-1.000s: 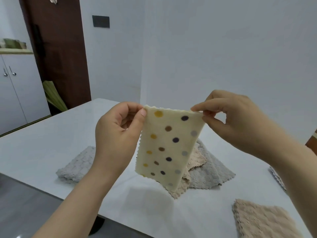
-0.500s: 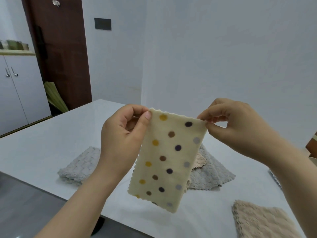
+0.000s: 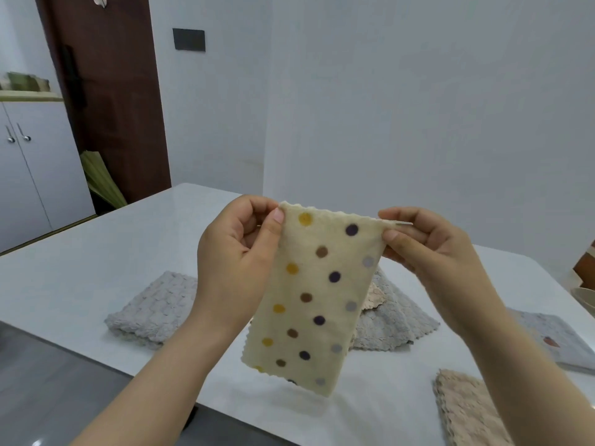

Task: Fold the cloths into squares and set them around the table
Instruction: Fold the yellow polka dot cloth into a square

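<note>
— Above the table [image 3: 96, 252], what are your hands holding?

— One cream dotted cloth [image 3: 315, 300], hanging as a long narrow strip clear of the table top. My left hand [image 3: 238, 259] pinches its upper left corner, with the thumb flat on the front and the other fingers curled behind. My right hand [image 3: 428, 249] pinches the upper right corner between thumb and forefinger, the rest of the fingers bent in.

— And on the table itself?

— Toward its left side lies a folded grey cloth [image 3: 154, 310]. Near its middle, behind the hanging strip, is a heap: a loose grey cloth [image 3: 389, 320] with a beige cloth [image 3: 373, 297] on it. At the table's near right edge sits a beige square [image 3: 463, 410]. Further back along that side is a flat grey cloth [image 3: 553, 339] with a small dark mark.

— Any containers?

— A pale bowl [image 3: 586, 299] shows at the table's far right, cut off by the frame edge; I cannot tell what is in it. Off the table's left end, a white cabinet [image 3: 38, 175] stands with both doors closed.
</note>
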Demonstrator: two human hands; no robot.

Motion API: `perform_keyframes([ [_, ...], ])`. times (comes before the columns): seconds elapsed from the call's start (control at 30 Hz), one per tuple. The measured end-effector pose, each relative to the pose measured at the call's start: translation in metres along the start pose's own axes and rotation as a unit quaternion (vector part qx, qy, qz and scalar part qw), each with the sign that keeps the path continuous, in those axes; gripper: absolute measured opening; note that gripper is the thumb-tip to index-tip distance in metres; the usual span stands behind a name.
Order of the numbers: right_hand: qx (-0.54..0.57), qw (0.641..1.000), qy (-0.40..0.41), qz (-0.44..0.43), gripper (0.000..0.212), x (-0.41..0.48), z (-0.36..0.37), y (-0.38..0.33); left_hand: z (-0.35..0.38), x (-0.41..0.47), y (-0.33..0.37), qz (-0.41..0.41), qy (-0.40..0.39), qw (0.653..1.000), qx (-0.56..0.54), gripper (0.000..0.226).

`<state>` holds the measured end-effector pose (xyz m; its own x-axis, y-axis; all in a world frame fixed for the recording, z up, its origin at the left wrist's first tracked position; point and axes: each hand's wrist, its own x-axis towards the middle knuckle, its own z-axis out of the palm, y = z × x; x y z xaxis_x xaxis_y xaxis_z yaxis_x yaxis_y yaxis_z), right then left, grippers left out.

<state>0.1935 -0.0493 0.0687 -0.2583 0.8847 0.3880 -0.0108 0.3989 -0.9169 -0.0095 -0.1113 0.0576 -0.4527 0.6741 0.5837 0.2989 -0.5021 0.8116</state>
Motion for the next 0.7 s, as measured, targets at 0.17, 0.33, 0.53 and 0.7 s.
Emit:
perform_keyframes([
  [0.17,0.101,0.992,-0.037,0.061,0.045,-0.015,0.013,0.024,0.005,-0.001,0.001,0.007,0.011,1.000,0.013,0.009],
  [0.33,0.098,0.985,-0.099,0.098,0.032,-0.030,0.031,0.046,0.007,0.000,0.003,0.010,0.011,1.000,0.025,0.009],
  [0.53,0.075,0.980,-0.102,0.151,0.028,-0.043,0.049,0.064,0.003,0.003,0.004,0.024,0.020,0.999,0.039,0.011],
  [0.7,0.092,0.980,-0.085,0.157,0.016,-0.051,0.054,0.066,0.001,0.005,0.003,0.026,0.029,0.998,0.048,0.011],
])
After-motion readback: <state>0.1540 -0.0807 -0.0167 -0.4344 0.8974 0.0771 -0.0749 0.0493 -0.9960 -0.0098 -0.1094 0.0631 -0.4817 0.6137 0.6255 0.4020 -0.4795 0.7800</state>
